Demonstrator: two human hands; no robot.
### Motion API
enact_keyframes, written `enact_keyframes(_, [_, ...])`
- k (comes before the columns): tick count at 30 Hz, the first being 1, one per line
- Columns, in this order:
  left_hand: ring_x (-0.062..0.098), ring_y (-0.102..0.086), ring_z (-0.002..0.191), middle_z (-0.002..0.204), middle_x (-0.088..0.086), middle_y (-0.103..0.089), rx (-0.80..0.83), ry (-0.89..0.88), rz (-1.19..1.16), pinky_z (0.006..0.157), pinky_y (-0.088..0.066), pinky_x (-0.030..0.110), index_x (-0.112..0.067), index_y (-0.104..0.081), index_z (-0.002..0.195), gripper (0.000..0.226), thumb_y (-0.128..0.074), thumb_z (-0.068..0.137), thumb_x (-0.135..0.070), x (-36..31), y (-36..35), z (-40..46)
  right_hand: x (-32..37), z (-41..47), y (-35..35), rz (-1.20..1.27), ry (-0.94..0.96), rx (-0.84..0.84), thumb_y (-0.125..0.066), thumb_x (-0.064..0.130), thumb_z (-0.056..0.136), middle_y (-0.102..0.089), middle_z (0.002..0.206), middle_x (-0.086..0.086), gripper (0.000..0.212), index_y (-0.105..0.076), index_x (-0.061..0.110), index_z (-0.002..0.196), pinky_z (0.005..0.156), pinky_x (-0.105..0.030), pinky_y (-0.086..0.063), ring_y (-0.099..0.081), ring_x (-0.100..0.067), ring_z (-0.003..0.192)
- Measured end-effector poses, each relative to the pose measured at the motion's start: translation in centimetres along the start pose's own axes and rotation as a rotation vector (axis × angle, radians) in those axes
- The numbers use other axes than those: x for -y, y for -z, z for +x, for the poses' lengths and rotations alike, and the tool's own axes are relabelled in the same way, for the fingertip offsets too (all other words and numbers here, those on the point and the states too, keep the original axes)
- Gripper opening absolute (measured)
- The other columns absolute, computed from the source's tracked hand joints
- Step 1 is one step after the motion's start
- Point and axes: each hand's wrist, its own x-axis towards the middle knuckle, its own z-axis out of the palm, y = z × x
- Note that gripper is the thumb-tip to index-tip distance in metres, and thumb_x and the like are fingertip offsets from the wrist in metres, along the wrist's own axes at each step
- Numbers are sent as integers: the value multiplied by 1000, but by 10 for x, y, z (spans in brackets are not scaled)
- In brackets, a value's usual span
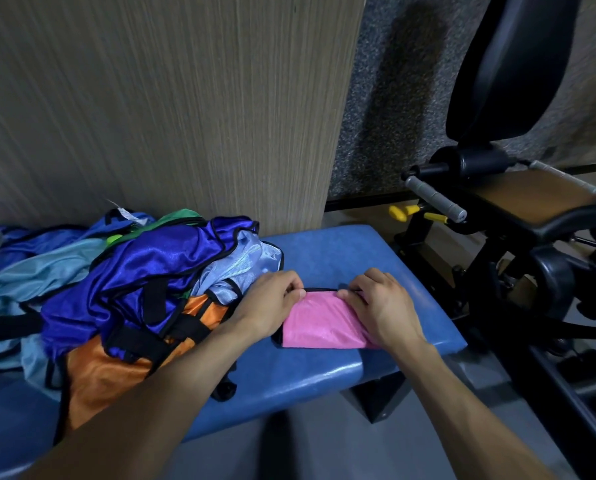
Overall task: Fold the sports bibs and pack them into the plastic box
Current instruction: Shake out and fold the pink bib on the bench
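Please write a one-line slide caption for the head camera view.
Both hands, left hand and right hand, pinch the folded pink bib on the blue bench, beside a bib pile.

1. A folded bib [319, 323] lay on the bench [341, 251], lower centre of the frame.
2. The left hand [272, 306] and right hand [383, 303] rested on its two ends.
3. A bib pile [133, 289] sat just left.
4. A gym machine [518, 216] stood at right.

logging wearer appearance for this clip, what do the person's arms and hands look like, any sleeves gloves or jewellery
Both forearms are bare as far as the frame shows, with no sleeves in view. The left hand and right hand wear no gloves; no rings, watch or wristband are visible.
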Motion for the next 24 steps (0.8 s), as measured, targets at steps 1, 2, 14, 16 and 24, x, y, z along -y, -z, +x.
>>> enact_keyframes(1, [13, -58, 84, 88, -7, -65, -8, -9, 9, 79, -47, 32, -16, -66, 90, 10, -62, 99, -20, 0, -1, 0, -1, -1, 0, 0, 4, 6, -64, 47, 95, -62, 89, 0, 31, -71, 17, 88, 71, -38, -48, -58, -25, 86])
enact_keyframes(2, [14, -57, 86, 89, -6, -64, -12, -16, 17, 80, -46, 32, -16, -65, 91, 10, -62, 99, -20, 0, -2, -1, -1, -2, 0, -3, 10, 9, -65, 45, 95, -63, 89, -1, 30, -71, 17, 88, 71, -38, -47, -59, -27, 86])
enact_keyframes(14, [17, -53, 88, 88, -11, -58, -2, -69, 30, 80, -44, 34, -20, -63, 92, 9, -62, 99, -24, 5, -3, 0, 16, 10, 12, 75, -63, 14, -57, 36, 101, -58, 90, -2, 24, -63, 14, 91, 70, -41, -46, -58, -29, 82])
enact_keyframes(16, [18, -53, 89, 88, -9, -59, 1, -73, 32, 80, -43, 34, -19, -63, 92, 8, -62, 99, -24, 6, -4, 0, 12, 12, 9, 122, -86, 43, -56, 37, 102, -56, 91, -1, 24, -61, 16, 91, 71, -43, -47, -58, -30, 80])
enact_keyframes(24, [16, -53, 91, 92, -8, -62, 25, -96, 41, 84, -45, 36, -18, -63, 93, 9, -62, 100, -25, 6, -2, 3, 2, 16, -2, 284, -104, -15, -66, 35, 97, -53, 81, 7, 21, -60, 20, 85, 63, -29, -36, -53, -12, 72])
